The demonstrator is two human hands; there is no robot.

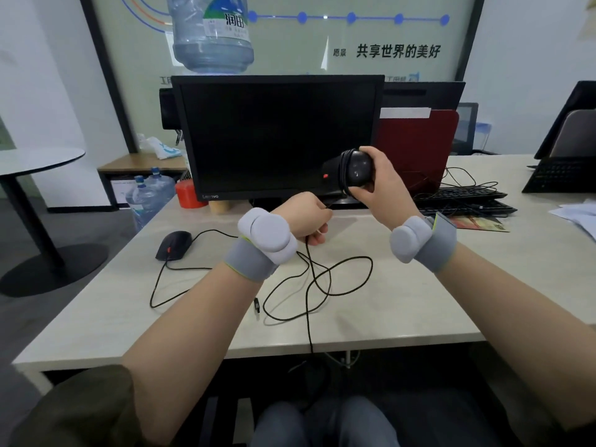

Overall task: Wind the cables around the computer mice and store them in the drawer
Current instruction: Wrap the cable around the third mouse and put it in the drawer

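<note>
Head view: pale matte counter (403, 304) carries a thin black cable (325, 279) in loose loops and a second mouse (173, 245); right hand (383, 185) grips a glossy rounded black mouse (353, 171) mid-air, several turns around it; left hand (309, 217) fingers (317, 237) pinch its cable

Pale desk (403, 321), dark monitor (277, 137), glass wall (387, 37).

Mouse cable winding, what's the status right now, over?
Right hand grips mouse, several turns wound. Left hand pinches its cable, loose loops on desk. Second mouse unwound. Drawer not in view.
</note>
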